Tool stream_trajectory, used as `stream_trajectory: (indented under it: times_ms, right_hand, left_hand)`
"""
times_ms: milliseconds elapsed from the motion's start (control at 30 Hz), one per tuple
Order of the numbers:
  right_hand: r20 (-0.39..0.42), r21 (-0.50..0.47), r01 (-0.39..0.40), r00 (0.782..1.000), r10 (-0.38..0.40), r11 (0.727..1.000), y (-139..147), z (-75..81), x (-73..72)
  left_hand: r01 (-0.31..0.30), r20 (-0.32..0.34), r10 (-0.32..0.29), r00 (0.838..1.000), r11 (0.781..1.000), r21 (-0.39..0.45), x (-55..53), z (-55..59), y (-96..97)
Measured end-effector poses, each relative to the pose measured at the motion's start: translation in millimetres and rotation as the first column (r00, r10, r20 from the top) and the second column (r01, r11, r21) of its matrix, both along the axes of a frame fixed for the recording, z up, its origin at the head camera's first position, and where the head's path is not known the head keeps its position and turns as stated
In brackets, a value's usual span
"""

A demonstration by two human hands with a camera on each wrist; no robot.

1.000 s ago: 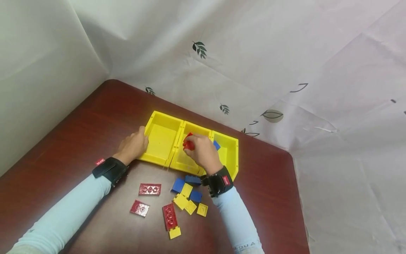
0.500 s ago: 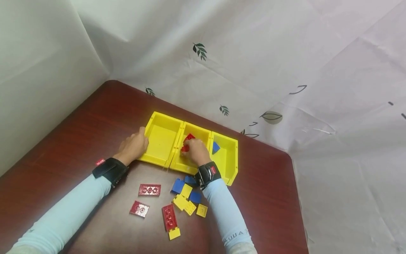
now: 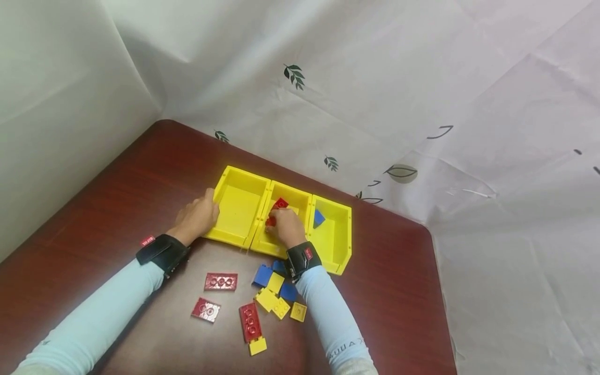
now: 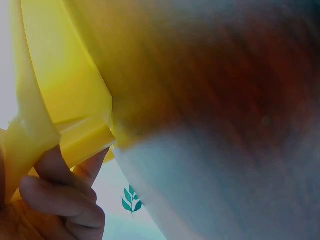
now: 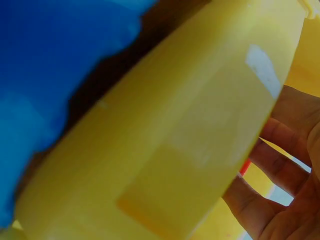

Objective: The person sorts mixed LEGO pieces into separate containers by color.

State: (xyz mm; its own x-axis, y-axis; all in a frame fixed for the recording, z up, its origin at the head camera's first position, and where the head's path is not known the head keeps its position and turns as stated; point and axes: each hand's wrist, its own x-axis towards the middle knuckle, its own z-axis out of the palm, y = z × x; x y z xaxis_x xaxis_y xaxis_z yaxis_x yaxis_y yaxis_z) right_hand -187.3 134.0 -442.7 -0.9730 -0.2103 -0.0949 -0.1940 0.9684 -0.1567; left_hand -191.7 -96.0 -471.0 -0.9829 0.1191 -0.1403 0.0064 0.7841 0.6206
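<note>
Three yellow bins stand side by side. My left hand [image 3: 197, 216] grips the outer side of the left bin [image 3: 236, 208]; the left wrist view shows curled fingers [image 4: 65, 205] at its yellow edge. Inside the middle bin [image 3: 304, 200], my right hand [image 3: 287, 226] pinches a red toy brick [image 3: 270, 221], mostly covered by the fingers. Another red brick [image 3: 280, 203] lies just beyond it in the same bin. From the right wrist, the bin's front wall [image 5: 175, 150] hides the fingertips, and only a sliver of red [image 5: 244, 166] shows between the fingers.
A blue brick [image 3: 319, 218] lies in the right bin [image 3: 344, 234]. In front of the bins are several blue and yellow bricks [image 3: 266, 299], partly under the right wrist. Dark red bricks [image 3: 221, 282] lie further left on the brown table [image 3: 389, 291]. A white sheet [image 3: 375, 104] hangs behind.
My right hand has lowered into the middle bin with the red brick and shifted slightly left, uncovering the blue brick in the right bin. My left hand stays on the left bin.
</note>
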Motion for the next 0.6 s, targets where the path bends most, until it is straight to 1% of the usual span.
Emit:
stream_trajectory:
  times_ms: [100, 333, 467, 567, 600]
  right_hand:
    - [-0.003, -0.005, 0.009, 1.000, -0.009, 1.000, -1.1, -1.0, 1.5]
    - [0.005, -0.012, 0.016, 1.000, -0.016, 1.000, -0.5, -2.6, 1.3]
    - [0.010, -0.011, 0.024, 1.000, -0.024, 1.000, 0.1, -2.6, 0.9]
    - [-0.004, 0.011, 0.012, 1.000, -0.012, 1.000, 0.7, -2.8, 1.1]
    - [-0.020, 0.021, 0.003, 1.000, -0.003, 1.000, 1.1, -3.1, 1.3]
  left_hand:
    - [-0.004, -0.002, 0.004, 1.000, 1.000, -0.005, 0.4, 0.0, -0.7]
    - [-0.010, 0.020, 0.011, 1.000, 1.000, -0.014, 1.2, 1.7, 0.2]
    - [-0.006, 0.015, 0.006, 1.000, 1.000, -0.012, 1.3, 2.4, 0.6]
    - [-0.007, 0.015, 0.008, 1.000, 1.000, -0.010, 0.9, 2.3, 0.9]
    - [-0.008, 0.017, 0.008, 1.000, 1.000, -0.011, 0.9, 2.4, 1.1]
